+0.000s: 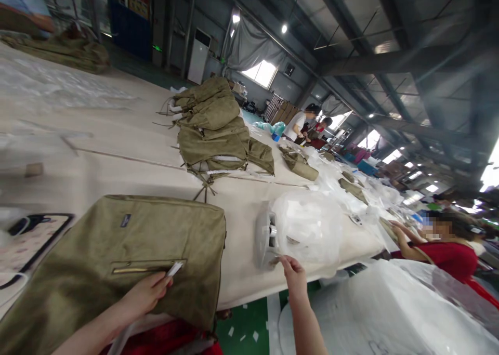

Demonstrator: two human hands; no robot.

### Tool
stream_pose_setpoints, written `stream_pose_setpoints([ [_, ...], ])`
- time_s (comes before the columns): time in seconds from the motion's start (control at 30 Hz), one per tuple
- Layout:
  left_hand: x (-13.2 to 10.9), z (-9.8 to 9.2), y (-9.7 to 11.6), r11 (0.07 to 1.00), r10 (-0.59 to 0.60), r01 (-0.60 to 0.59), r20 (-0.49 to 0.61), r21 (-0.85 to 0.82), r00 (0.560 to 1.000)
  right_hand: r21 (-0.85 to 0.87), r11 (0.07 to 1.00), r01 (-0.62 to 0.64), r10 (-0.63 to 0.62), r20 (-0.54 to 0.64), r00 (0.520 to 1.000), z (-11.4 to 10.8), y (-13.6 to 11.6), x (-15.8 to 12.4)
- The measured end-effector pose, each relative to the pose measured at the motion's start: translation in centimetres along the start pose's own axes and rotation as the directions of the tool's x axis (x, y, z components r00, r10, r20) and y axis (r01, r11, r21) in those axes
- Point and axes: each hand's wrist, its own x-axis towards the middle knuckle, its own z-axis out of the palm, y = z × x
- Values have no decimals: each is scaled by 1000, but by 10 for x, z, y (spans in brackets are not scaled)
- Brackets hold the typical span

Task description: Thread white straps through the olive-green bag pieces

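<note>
Left hand (147,292) narrow, holding small white strip (176,268) by the zipper (136,270) of olive bag (132,235), which lies beneath that hand. Right hand (293,276), fingers close together, at edge of clear plastic bundle (310,225); can't tell if gripping. Olive pile (218,131) beyond, between both hands.

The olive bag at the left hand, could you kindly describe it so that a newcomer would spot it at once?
Start at the long pale table and come to its near left side. There the left hand is over a large olive bag, spread out. Unlike the olive pile farther back, it shows a small dark label above a zipped pocket.
</note>
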Motion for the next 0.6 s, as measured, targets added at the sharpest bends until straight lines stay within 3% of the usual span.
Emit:
stream_pose_setpoints([
  [0.13, -10, 0, 11, 1000, -3, 3, -32, 2, 999, 157, 979, -128, 120, 61, 991, 4, 14, -25],
  [0.27, -16, -1, 18, 994, -24, 25, -9, 109, 1000, 247, 947, -208, 194, 82, 978, 17, 28, -25],
  [0.43, -13, 1, 13, 977, -20, 27, -34, 211, 999, 151, 954, -258, 258, 20, 966, 16, 47, -23],
  [0.5, -11, 2, 9, 971, 16, -1, -58, 241, 998, 86, 966, -244, 244, 9, 970, 14, 49, -34],
  [0.6, -14, 2, 9, 922, 118, -79, -82, 379, 990, 70, 989, -131, 126, 74, 989, 25, 35, -58],
])
